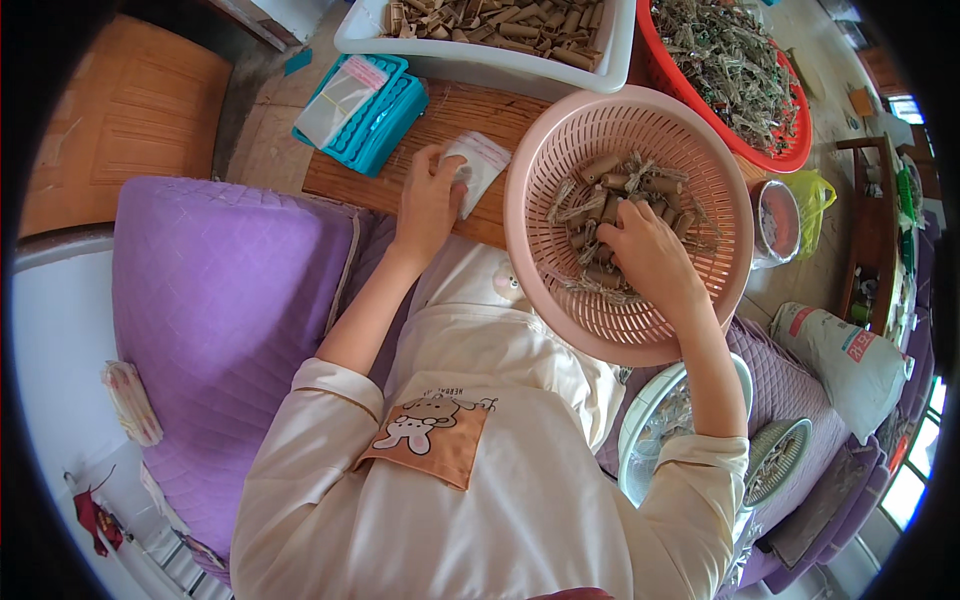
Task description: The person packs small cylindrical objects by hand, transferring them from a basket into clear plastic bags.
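My left hand [428, 205] is closed round a small clear plastic bag [482, 172], over the wooden table [455, 112]. Just to the right, a pink slotted plastic basket [537, 225] sits tilted toward me. Short brown tubes [662, 186] lie in it, mixed with tufts of dry, stringy plant-like strands [575, 205]. My right hand [648, 248] reaches into this pile with its fingers curled down and drawn together among the tubes. Whatever they grip is hidden by the hand.
Behind the basket stand a white bin [480, 62] of brown tubes and a red basket [793, 140] of dry strands. Stacked teal trays [385, 125] with flat clear bags on top are at the left. A small tub [776, 225] and a pale green basin [632, 440] are at the right.
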Demonstrator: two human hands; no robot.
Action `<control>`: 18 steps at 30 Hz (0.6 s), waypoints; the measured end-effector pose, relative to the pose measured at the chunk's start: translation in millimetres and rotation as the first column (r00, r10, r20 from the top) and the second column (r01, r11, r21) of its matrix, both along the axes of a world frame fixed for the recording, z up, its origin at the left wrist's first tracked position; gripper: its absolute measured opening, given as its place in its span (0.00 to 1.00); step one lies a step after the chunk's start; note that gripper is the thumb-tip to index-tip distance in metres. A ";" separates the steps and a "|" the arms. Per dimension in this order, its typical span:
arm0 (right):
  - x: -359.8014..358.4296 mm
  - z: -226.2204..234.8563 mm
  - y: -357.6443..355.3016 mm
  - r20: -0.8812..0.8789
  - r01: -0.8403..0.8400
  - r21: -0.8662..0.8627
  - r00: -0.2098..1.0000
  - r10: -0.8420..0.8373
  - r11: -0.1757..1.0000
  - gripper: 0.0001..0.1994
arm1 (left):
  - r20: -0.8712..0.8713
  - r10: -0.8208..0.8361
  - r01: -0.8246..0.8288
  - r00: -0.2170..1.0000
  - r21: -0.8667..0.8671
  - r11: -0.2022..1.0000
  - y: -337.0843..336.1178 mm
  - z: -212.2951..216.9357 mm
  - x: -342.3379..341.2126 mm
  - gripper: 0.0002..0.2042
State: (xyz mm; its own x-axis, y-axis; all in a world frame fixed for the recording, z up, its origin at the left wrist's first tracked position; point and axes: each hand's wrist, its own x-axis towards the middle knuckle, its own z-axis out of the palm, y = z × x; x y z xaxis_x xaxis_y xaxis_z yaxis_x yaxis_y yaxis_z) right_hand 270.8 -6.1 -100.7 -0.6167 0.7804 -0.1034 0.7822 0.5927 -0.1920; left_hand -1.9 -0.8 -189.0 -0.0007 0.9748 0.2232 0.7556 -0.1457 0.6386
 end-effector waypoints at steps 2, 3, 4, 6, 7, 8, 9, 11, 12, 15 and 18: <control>0.1 -1.1 0.6 -0.007 -0.004 -0.005 1.000 0.004 1.000 0.08 | -0.100 0.024 -0.014 0.995 0.102 0.995 1.0 4.7 1.5 0.20; 0.6 -1.5 1.2 -0.007 -0.002 -0.006 1.000 0.002 1.000 0.08 | -0.101 0.022 -0.011 0.995 0.101 0.995 1.8 7.4 2.8 0.20; 1.5 -1.3 2.2 -0.007 -0.003 -0.026 1.000 0.002 1.000 0.09 | -0.083 0.043 -0.035 0.996 0.096 0.995 2.9 10.5 4.5 0.22; 2.9 -3.9 3.4 -0.007 0.002 -0.046 1.000 -0.003 0.999 0.09 | -0.065 0.058 -0.052 0.996 0.091 0.994 4.9 12.0 4.6 0.24; 4.1 -7.4 3.7 -0.028 0.008 -0.017 1.000 -0.009 1.000 0.09 | -0.042 0.090 -0.090 0.995 0.002 0.996 7.5 12.2 2.1 0.25; 5.3 -9.1 4.3 -0.048 0.015 0.012 0.999 -0.015 1.000 0.09 | -0.023 0.123 -0.124 0.992 -0.088 0.988 9.6 13.3 1.2 0.25; 6.3 -7.9 5.8 -0.047 0.024 0.013 0.999 -0.023 1.000 0.09 | -0.021 0.114 -0.116 0.993 -0.087 0.989 10.7 15.3 1.9 0.25; 5.9 -2.2 9.8 -0.236 0.087 0.011 0.968 -0.082 0.996 0.10 | -0.103 0.102 -0.126 0.989 -0.255 0.959 11.7 23.8 3.0 0.25; 5.3 3.7 11.1 -0.236 0.092 0.012 0.968 -0.087 0.996 0.10 | -0.103 0.097 -0.121 0.990 -0.255 0.959 12.5 25.7 3.6 0.25; 6.8 17.0 13.4 -0.497 0.264 -0.198 0.803 -0.329 0.944 0.11 | -0.173 0.060 -0.093 0.983 -0.186 0.978 15.6 29.7 4.8 0.23; 16.1 17.1 9.6 -0.695 0.308 -0.480 0.438 -0.570 0.822 0.10 | -0.072 0.048 -0.052 0.996 -0.057 0.997 18.9 33.3 3.8 0.21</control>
